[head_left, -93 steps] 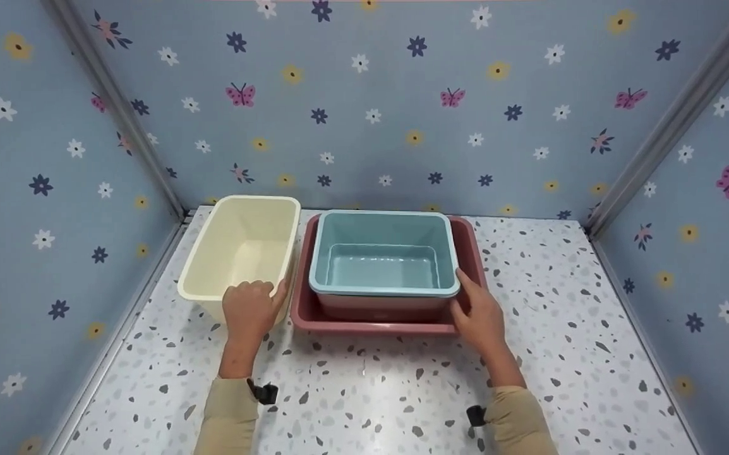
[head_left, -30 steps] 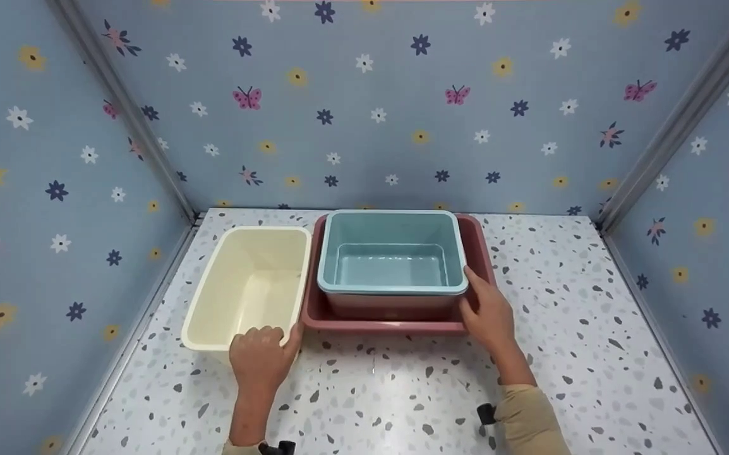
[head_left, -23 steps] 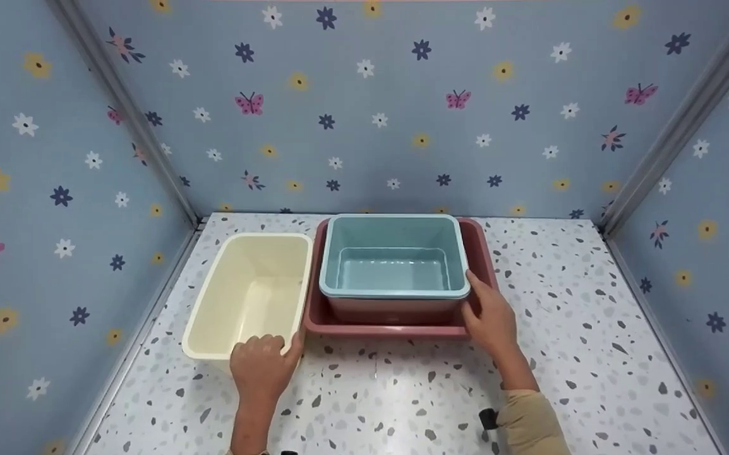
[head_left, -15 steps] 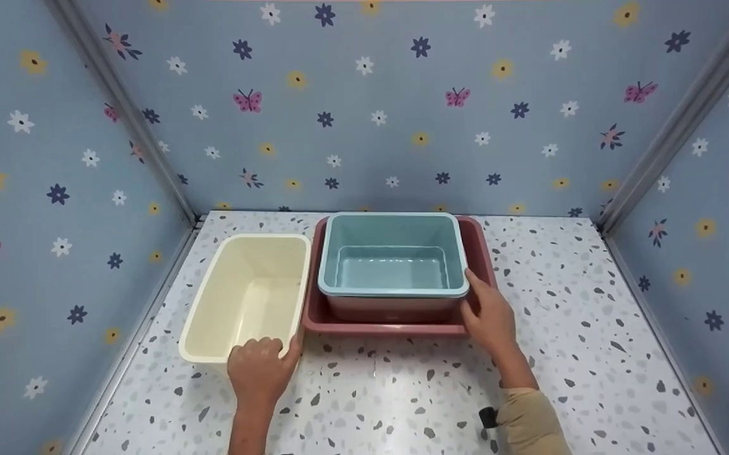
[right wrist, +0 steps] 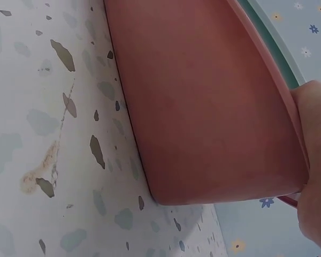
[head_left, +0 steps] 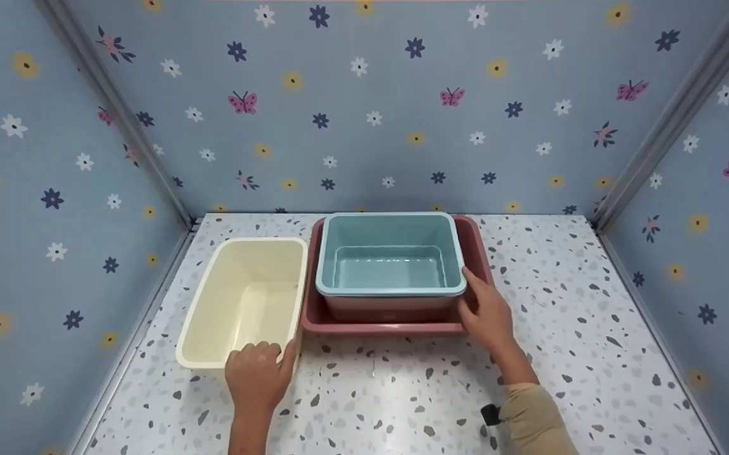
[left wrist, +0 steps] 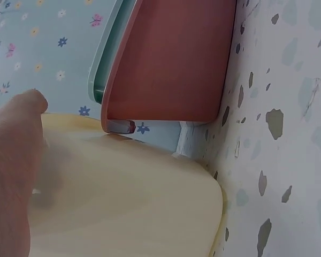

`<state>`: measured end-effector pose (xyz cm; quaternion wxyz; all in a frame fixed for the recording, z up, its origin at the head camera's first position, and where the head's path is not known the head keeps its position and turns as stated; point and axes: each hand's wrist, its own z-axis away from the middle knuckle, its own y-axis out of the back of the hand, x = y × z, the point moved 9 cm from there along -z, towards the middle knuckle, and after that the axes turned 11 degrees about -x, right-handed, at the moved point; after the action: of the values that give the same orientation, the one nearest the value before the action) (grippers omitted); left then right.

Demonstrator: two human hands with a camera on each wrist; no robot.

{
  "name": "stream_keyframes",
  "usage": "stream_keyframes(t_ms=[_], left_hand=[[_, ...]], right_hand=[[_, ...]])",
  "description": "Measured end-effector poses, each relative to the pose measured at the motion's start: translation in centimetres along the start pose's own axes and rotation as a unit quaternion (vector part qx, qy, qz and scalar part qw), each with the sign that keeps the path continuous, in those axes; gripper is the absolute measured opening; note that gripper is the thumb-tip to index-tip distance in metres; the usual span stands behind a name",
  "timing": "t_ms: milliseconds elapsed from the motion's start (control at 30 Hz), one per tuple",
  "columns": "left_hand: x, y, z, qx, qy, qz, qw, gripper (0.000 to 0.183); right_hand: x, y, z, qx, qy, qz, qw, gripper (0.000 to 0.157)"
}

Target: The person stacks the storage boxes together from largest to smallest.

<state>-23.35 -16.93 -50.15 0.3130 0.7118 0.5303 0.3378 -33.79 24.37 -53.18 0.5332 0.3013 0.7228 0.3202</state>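
Note:
My left hand (head_left: 260,376) grips the near rim of a cream plastic bin (head_left: 241,300), fingers over the edge and thumb along its right corner. Beside it, almost touching, stands a wide red bin (head_left: 383,327) with a light blue bin (head_left: 390,272) nested inside. A pinkish wall shows under the blue rim. Over the red bin's near right corner lies my right hand (head_left: 491,316); its index finger and thumb, fairly straight and spread, touch the inner bin's side. The other fingers are hidden. In the right wrist view this hand (right wrist: 316,160) lies across the red rim.
The bins stand on a white speckled tabletop (head_left: 390,392) with grey flecks. Blue flowered panels (head_left: 371,114) close in the back and both sides. A metal strip (head_left: 112,385) runs along the left edge.
Over about three seconds my left hand has drawn the cream bin toward me along the tabletop. The red and blue bins and my right hand have stayed almost still.

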Motion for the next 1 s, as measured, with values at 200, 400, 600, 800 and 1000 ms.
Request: stream_keyframes(t_ms=[200,400,600,800,1000], left_hand=[[-1.1,1.2,1.5,0.097,0.055,0.086,0.9900,0.029],[-4.2,2.5,4.9,0.265,0.279,0.236,0.8926,0.078],[-4.1,1.8,5.4,0.256,0.402,0.411,0.7775,0.102],[-4.1,-0.4,5.4,0.246,0.409,0.523,0.7060,0.106],[-4.3,-0.6,5.1,0.279,0.314,0.567,0.7080,0.102]], right_hand=[[-0.4,0.1,-0.2,-0.050,0.009,-0.083,0.995,0.065],[-3.2,2.0,-1.6,-0.015,0.046,-0.060,0.997,0.057],[-7.1,2.8,-3.8,-0.018,0.098,-0.057,0.993,0.045],[-11.9,1.7,-6.6,-0.076,0.145,-0.087,0.983,0.038],[-16.7,-1.5,-9.3,-0.187,0.167,-0.119,0.961,0.042]])
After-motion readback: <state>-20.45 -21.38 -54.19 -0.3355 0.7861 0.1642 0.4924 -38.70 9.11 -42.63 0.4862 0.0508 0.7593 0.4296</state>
